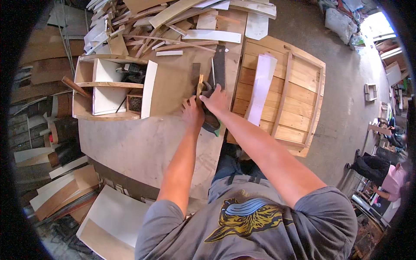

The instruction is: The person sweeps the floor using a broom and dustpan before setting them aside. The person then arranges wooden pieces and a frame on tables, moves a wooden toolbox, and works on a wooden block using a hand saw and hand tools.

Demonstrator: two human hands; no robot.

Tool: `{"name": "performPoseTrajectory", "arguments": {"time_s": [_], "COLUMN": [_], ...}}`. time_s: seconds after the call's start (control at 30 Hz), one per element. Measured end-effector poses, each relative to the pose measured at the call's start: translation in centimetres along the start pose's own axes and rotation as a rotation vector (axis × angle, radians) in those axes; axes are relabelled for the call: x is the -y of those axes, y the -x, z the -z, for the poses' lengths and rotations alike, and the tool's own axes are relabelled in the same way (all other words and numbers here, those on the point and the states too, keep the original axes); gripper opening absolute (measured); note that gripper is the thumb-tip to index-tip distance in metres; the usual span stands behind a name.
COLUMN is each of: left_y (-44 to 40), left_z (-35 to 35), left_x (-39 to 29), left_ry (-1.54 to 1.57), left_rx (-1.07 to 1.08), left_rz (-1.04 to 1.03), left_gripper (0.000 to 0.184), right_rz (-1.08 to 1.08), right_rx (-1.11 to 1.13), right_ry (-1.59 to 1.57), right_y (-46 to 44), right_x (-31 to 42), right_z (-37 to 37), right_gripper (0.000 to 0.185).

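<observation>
My left hand [193, 112] is at the middle of the workbench [143, 136], fingers curled against a narrow yellow-brown piece [199, 88] and dark tools. My right hand [215, 99] is closed right beside it on a dark object [208, 92] whose kind I cannot make out. A handsaw [220, 65] lies by my right hand, its dark blade pointing away. Its black and green handle shows below my hands. A thin pale rod [212, 71] lies along the blade. Left of it is a flat dark metal strip [196, 70]. My fingers partly hide these things.
An open wooden box [112, 85] with compartments holds tools, including a wooden handle [74, 86]. Wood offcuts [173, 21] are heaped at the bench's far end. To the right stands a slatted wooden panel [299, 82] bearing a white strip [261, 86]. Another person [381, 175] is far right.
</observation>
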State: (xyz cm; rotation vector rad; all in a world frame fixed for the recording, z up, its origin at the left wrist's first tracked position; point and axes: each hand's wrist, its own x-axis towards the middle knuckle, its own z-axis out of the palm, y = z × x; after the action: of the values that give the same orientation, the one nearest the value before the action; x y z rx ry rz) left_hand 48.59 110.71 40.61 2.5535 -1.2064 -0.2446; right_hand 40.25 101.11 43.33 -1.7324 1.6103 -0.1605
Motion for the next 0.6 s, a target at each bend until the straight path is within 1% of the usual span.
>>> {"name": "performPoseTrajectory", "arguments": {"time_s": [0.03,0.13,0.27,0.33,0.43,0.53,0.57,0.6], "left_y": [-0.1,-0.4,-0.3,-0.3,0.5,1.5,1.7,1.9], "left_z": [-0.3,0.0,-0.3,-0.3,-1.4,-1.5,-1.0,-0.4], "left_x": [0.2,0.4,0.7,0.8,1.7,1.9,1.7,1.7], "left_ry": [0.066,0.078,0.095,0.093,0.132,0.059,0.045,0.03], "left_rx": [0.038,0.043,0.042,0.067,-0.074,-0.113,-0.091,-0.067], "left_rz": [0.055,0.051,0.061,0.078,-0.038,-0.072,-0.069,-0.065], "left_gripper": [0.03,0.028,0.027,0.027,0.03,0.031,0.031,0.031], "right_rz": [-0.061,-0.165,-0.249,-0.248,-0.257,-0.291,-0.309,-0.274], "right_rx": [0.026,0.118,0.261,0.252,0.258,0.242,0.23,0.212], "right_ry": [-0.008,-0.125,-0.115,-0.111,-0.113,-0.118,-0.121,-0.144], "right_y": [-0.1,-0.8,-1.2,-0.8,-0.1,-0.2,-0.4,-0.7], "right_x": [0.5,0.3,0.8,1.4,2.7,3.1,3.0,2.4], "right_z": [-0.2,0.5,1.3,1.5,2.5,1.9,1.5,1.0], "right_gripper": [0.1,0.103,0.098,0.095,0.092,0.092,0.093,0.091]}}
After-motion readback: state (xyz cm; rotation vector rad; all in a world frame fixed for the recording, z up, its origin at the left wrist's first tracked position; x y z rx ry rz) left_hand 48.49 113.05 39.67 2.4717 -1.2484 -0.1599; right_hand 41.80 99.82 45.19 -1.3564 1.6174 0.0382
